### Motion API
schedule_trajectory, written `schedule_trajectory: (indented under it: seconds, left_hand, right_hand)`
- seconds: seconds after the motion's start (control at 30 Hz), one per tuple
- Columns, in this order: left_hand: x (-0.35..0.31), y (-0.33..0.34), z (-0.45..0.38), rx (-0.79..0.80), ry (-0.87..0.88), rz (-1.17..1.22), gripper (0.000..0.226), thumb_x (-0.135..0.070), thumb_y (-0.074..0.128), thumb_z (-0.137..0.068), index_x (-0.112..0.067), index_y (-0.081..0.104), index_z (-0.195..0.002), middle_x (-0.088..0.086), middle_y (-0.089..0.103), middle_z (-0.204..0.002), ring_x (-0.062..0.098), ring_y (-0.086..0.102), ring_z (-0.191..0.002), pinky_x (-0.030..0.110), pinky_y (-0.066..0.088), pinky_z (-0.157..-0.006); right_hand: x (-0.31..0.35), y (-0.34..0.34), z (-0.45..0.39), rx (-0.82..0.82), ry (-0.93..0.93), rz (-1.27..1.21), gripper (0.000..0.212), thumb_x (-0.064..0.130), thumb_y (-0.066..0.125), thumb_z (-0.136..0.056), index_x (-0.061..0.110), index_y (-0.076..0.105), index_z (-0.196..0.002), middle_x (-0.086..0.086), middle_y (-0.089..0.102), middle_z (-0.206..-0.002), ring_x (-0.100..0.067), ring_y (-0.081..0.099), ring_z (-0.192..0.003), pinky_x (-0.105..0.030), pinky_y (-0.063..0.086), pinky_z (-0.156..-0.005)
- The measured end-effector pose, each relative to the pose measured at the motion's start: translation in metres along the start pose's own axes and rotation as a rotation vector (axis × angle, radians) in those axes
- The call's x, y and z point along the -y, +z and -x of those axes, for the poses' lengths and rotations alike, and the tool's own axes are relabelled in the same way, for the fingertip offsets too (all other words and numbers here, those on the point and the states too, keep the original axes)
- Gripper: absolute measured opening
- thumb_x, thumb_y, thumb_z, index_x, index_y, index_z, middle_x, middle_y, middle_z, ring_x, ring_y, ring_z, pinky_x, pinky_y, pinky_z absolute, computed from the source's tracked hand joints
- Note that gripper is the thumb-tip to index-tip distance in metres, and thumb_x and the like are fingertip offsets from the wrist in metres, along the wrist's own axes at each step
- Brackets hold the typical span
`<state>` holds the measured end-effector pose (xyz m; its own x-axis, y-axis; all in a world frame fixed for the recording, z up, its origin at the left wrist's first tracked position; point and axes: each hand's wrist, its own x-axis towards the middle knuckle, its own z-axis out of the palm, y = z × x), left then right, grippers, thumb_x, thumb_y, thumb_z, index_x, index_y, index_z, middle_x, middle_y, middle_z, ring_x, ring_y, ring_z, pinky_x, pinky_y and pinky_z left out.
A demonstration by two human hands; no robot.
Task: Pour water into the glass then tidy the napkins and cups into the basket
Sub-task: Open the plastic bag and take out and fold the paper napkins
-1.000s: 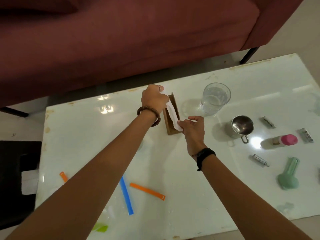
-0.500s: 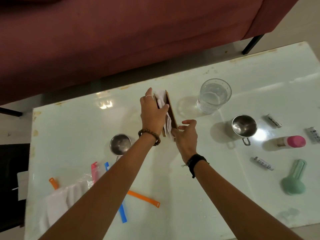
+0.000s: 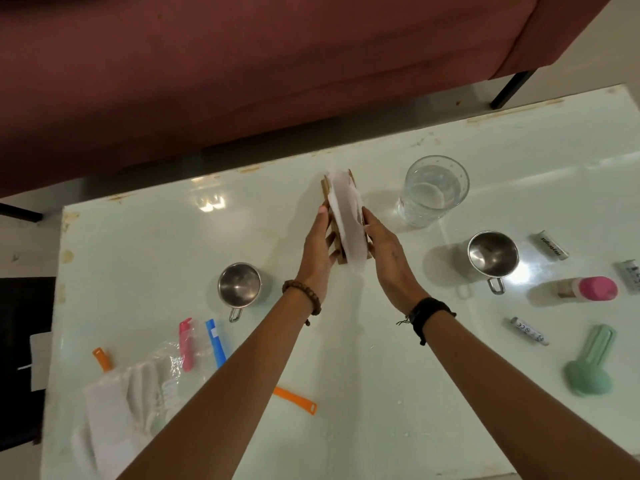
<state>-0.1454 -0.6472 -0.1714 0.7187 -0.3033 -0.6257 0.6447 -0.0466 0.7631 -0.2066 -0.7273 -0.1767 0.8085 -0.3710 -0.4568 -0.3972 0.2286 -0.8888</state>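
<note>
A wooden napkin holder [image 3: 325, 188] stands on the white table [image 3: 145, 237], with white napkins [image 3: 346, 220] sticking up out of it. My left hand [image 3: 317, 247] lies flat against its left side. Against the right side presses my right hand [image 3: 388, 258], so the holder sits squeezed between both palms. A glass [image 3: 433, 190] holding water stands to the right of the holder. One steel cup [image 3: 239, 285] sits left of my left wrist, another steel cup [image 3: 492, 256] right of my right hand. More white napkins in a clear plastic bag [image 3: 131, 393] lie at the near left.
Coloured clips, pink [image 3: 186, 344], blue [image 3: 215, 346] and orange [image 3: 294, 400], lie near the bag. At the right are a pink-capped bottle [image 3: 588, 289], small tubes [image 3: 530, 330] and a green tool [image 3: 588, 368]. A dark red sofa [image 3: 277, 64] stands behind the table.
My left hand has come off the holder's top to its left side. The right hand has shifted from the near end to the right side. The napkins now stand up in the holder.
</note>
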Motion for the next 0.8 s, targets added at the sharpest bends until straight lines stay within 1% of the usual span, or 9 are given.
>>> schedule_trajectory:
  seconds: [0.1, 0.2, 0.37, 0.43, 0.5, 0.57, 0.63, 0.7, 0.8]
  left_hand:
    - [-0.003, 0.008, 0.004, 0.009, -0.014, 0.004, 0.038, -0.040, 0.030, -0.097, -0.025, 0.042, -0.130, -0.015, 0.056, -0.092, 0.004, 0.055, -0.084, 0.012, 0.053, -0.049]
    - [-0.003, 0.010, 0.010, 0.011, -0.010, -0.003, 0.031, -0.038, 0.030, -0.098, -0.027, 0.045, -0.123, -0.014, 0.056, -0.089, 0.003, 0.055, -0.079, 0.010, 0.051, -0.046]
    - [0.005, 0.003, 0.023, 0.081, 0.113, -0.133, 0.042, -0.034, 0.027, -0.099, -0.025, 0.027, -0.140, -0.022, 0.043, -0.108, -0.012, 0.044, -0.087, -0.004, 0.043, -0.056]
    - [0.009, -0.002, 0.034, 0.079, 0.199, -0.180, 0.042, -0.031, 0.032, -0.099, -0.026, 0.028, -0.140, -0.027, 0.039, -0.112, -0.017, 0.041, -0.093, -0.006, 0.039, -0.065]
    - [0.016, -0.012, 0.048, 0.028, 0.247, -0.181, 0.035, -0.026, 0.039, -0.097, -0.027, 0.040, -0.133, -0.024, 0.047, -0.115, -0.007, 0.047, -0.104, 0.005, 0.040, -0.084]
    - [0.029, -0.025, 0.065, -0.058, 0.280, -0.187, 0.024, -0.021, 0.045, -0.095, -0.027, 0.052, -0.118, -0.014, 0.059, -0.110, 0.007, 0.054, -0.107, 0.024, 0.043, -0.095]
    - [0.042, -0.038, 0.083, -0.225, 0.336, -0.224, 0.017, -0.015, 0.049, -0.093, -0.027, 0.057, -0.102, -0.003, 0.064, -0.104, 0.014, 0.059, -0.101, 0.037, 0.049, -0.093]
    - [0.049, -0.054, 0.094, -0.471, 0.353, -0.178, 0.016, -0.011, 0.054, -0.090, -0.026, 0.055, -0.095, -0.006, 0.061, -0.095, 0.013, 0.059, -0.088, 0.047, 0.052, -0.085]
    - [0.050, -0.079, 0.091, -0.753, 0.231, -0.026, 0.026, -0.011, 0.059, -0.086, -0.016, 0.046, -0.108, 0.004, 0.048, -0.105, 0.021, 0.053, -0.090, 0.056, 0.049, -0.084]
  right_hand:
    - [-0.001, -0.004, 0.001, 0.015, -0.013, 0.002, 0.043, 0.025, 0.025, -0.100, 0.023, 0.032, -0.142, -0.004, 0.043, -0.144, -0.021, 0.042, -0.130, -0.044, 0.034, -0.110]
    - [-0.003, -0.007, 0.006, 0.039, -0.036, 0.029, 0.043, 0.024, 0.023, -0.101, 0.024, 0.029, -0.143, 0.000, 0.040, -0.146, -0.015, 0.039, -0.132, -0.040, 0.032, -0.112]
    - [-0.005, -0.011, 0.009, 0.047, -0.055, 0.079, 0.044, 0.025, 0.024, -0.101, 0.023, 0.026, -0.144, 0.003, 0.036, -0.148, -0.008, 0.040, -0.128, -0.020, 0.035, -0.099]
    - [-0.007, -0.009, 0.011, 0.004, -0.047, 0.053, 0.045, 0.022, 0.030, -0.099, 0.021, 0.026, -0.145, 0.001, 0.034, -0.150, -0.010, 0.037, -0.131, -0.023, 0.032, -0.102]
    - [-0.010, -0.003, 0.019, -0.092, -0.056, 0.023, 0.048, 0.016, 0.039, -0.096, 0.018, 0.029, -0.143, 0.000, 0.036, -0.149, -0.012, 0.034, -0.135, -0.028, 0.029, -0.109]
    - [-0.013, 0.006, 0.033, -0.190, -0.106, 0.036, 0.048, 0.013, 0.046, -0.094, 0.017, 0.034, -0.140, 0.003, 0.039, -0.145, -0.010, 0.037, -0.130, -0.017, 0.034, -0.102]
    - [-0.020, 0.015, 0.049, -0.228, -0.158, 0.066, 0.044, 0.011, 0.049, -0.093, 0.017, 0.038, -0.135, 0.004, 0.044, -0.138, -0.009, 0.043, -0.122, -0.003, 0.038, -0.086]
    - [-0.030, 0.023, 0.064, -0.249, -0.182, 0.095, 0.039, 0.009, 0.051, -0.091, 0.017, 0.042, -0.129, 0.004, 0.047, -0.132, -0.011, 0.048, -0.117, 0.001, 0.039, -0.080]
    - [-0.047, 0.032, 0.083, -0.262, -0.162, 0.128, 0.035, 0.008, 0.053, -0.091, 0.017, 0.045, -0.124, 0.002, 0.050, -0.131, -0.013, 0.051, -0.113, -0.001, 0.041, -0.080]
